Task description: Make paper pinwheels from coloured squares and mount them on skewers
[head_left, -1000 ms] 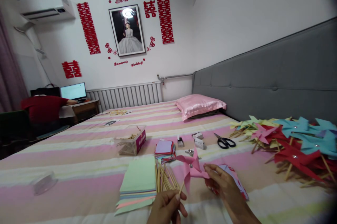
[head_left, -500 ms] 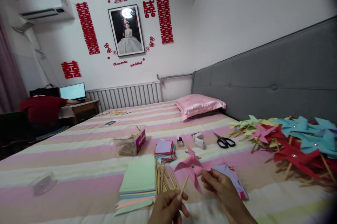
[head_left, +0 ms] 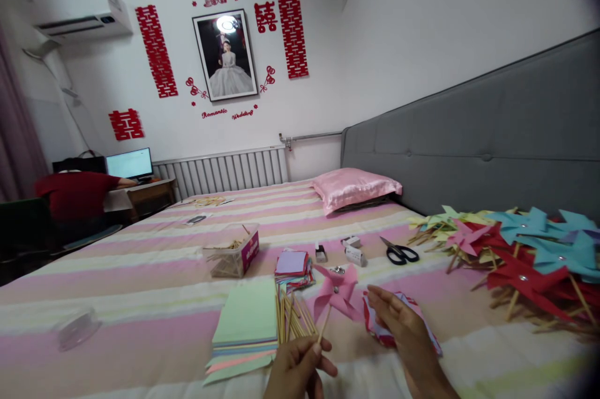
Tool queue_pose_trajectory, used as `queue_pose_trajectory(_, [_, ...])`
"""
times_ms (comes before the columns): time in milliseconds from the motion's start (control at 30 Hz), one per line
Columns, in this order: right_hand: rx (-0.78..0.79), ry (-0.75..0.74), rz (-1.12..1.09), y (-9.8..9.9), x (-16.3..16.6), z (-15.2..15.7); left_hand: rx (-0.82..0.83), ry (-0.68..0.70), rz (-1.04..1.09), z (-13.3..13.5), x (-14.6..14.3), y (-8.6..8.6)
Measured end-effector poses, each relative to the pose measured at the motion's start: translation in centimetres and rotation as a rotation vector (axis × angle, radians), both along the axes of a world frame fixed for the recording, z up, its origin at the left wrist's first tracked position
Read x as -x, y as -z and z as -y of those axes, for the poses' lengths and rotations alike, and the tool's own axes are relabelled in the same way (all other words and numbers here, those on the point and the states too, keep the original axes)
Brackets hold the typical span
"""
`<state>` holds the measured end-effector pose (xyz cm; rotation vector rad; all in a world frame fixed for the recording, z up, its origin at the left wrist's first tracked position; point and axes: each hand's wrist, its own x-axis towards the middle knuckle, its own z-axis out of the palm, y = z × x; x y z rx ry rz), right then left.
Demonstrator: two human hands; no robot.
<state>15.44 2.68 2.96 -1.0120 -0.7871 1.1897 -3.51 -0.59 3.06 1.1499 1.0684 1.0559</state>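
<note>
In my left hand (head_left: 302,364) I pinch the stick of a pink paper pinwheel (head_left: 345,297), its blades facing up with a shiny pin at the centre. My right hand (head_left: 405,330) is just to the right of the blades, fingers stretched out and holding nothing. Under and behind that hand lies a pile of purple and red paper pieces (head_left: 424,318). Several thin wooden sticks (head_left: 293,318) lie beyond my left hand, beside a stack of coloured paper sheets (head_left: 248,311) with light green on top.
Finished pinwheels (head_left: 525,261) heap up at the right. Black scissors (head_left: 398,253), small white boxes (head_left: 355,255), a square paper stack (head_left: 291,262) and a clear tub of sticks (head_left: 234,255) lie ahead on the striped bed. A pink pillow (head_left: 356,186) is farther back; a person in red (head_left: 77,196) sits far left.
My right hand has let go of the pinwheel's blade and opened, moving slightly right. The pinwheel's blades have turned and shifted a little left; my left hand still grips the stick.
</note>
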Motion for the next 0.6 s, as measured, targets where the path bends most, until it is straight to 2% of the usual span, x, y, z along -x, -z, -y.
queue_pose_trajectory(67, [-0.007,0.048,0.015,0.5,0.0,-0.2,-0.01,-0.047,0.028,-0.2,0.1,0.2])
queue_pose_trajectory(167, [-0.015,0.015,0.041,1.1,0.2,-0.5,-0.01,-0.102,0.07,-0.4,-0.1,0.6])
queue_pose_trajectory(467, [-0.169,-0.445,0.185,0.4,2.5,1.2,-0.099,-0.121,0.078,-0.7,-1.3,1.0])
queue_pose_trajectory(600, [-0.171,-0.546,0.2,0.4,3.0,1.7,-0.133,-0.116,0.102,-0.7,-2.0,1.2])
